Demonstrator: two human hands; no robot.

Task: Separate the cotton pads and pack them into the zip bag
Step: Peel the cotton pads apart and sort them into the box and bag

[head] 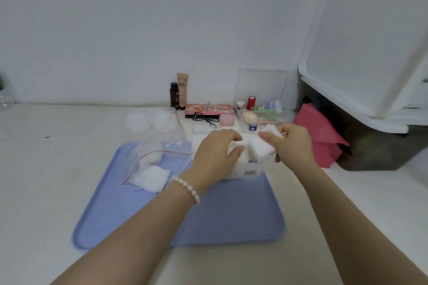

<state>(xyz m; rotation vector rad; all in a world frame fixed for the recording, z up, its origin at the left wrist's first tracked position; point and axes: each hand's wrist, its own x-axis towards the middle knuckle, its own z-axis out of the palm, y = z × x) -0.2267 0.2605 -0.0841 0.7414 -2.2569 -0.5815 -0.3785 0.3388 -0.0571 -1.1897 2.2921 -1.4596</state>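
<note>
Already the zip bag (150, 146) lies on the left side of the blue tray (231, 222), its red-edged mouth running toward the left hand (215, 152) and a few white cotton pads (151, 178) showing through the clear film. That hand, nearer the bag, curls over the white pad pack (240, 164). Just right, the right hand (294, 146) pinches a soft, fluffy cotton pad (261, 151) half-peeled from the pack.

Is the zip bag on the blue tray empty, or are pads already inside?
Not empty: white cotton pads show through the clear zip bag lying on the blue tray.
</note>
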